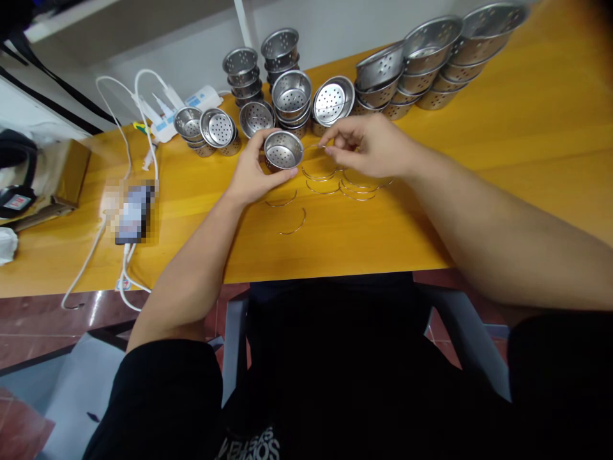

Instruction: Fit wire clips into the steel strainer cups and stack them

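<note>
My left hand (pixel 255 167) is wrapped round a small perforated metal cup (pixel 283 151), its mouth tilted up toward me. Just right of the cup's rim, my right hand (pixel 358 144) pinches a thin curved wire (pixel 313 147) between thumb and fingertips. One end of that wire seems to reach the cup; whether it passes through a hole I cannot tell. Several bent wire arcs (pixel 323 190) lie on the table below my right hand. Two more, an upper wire arc (pixel 282 203) and a lower wire arc (pixel 294 229), rest nearer the table edge.
Several stacks of perforated cups (pixel 292 96) stand along the back of the wooden table (pixel 364 246), with larger stacked cups (pixel 431 57) at right. To the left are a blurred phone (pixel 135 214), white cables (pixel 98 239), a power strip (pixel 165 124) and a cardboard box (pixel 62 179).
</note>
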A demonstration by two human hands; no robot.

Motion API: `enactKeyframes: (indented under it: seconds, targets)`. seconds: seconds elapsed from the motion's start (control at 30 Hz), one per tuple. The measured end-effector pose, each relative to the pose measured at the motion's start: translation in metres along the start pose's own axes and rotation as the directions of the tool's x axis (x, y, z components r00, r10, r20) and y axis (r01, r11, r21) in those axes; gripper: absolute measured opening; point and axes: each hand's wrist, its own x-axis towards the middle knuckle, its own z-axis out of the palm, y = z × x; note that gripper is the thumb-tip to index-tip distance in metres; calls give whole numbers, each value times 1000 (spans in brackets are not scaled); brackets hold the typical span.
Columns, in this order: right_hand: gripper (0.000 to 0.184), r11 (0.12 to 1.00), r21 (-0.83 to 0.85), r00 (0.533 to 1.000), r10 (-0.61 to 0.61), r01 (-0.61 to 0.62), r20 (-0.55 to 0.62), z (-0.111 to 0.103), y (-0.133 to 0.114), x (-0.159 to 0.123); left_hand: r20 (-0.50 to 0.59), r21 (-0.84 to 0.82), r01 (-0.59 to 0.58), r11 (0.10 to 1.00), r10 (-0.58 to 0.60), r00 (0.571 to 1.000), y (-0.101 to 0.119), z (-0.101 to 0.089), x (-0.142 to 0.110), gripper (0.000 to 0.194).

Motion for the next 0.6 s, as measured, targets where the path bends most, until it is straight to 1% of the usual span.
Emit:
enactKeyframes:
  seconds: [0.1,0.23,0.3,0.43,0.53,0.6]
  targets:
    - [47,998,-5,997,-66,66,-41,0,13,3,-12,-10,-63,998,63,998,-9,-1,2,120]
    - [51,978,-37,972,-210,207,-109,2,33,7,-38,-29,-136,990,135,990,-22,0,5,119]
    - [51,976,-39,968,-216,213,-125,2,36,8,-41,-40,-147,988,145,989,-25,2,6,118]
    - [56,984,-44,972,-177,172,-157,2,30,6,-34,-65,-137,988,135,990,-25,4,5,121]
    - [60,983,-43,966,-183,178,-181,4,27,6,-1,-102,-130,986,131,991,-25,7,3,123]
    - [64,978,-54,960,-207,200,-190,5,29,7,19,-121,-130,984,133,991,-27,8,2,125]
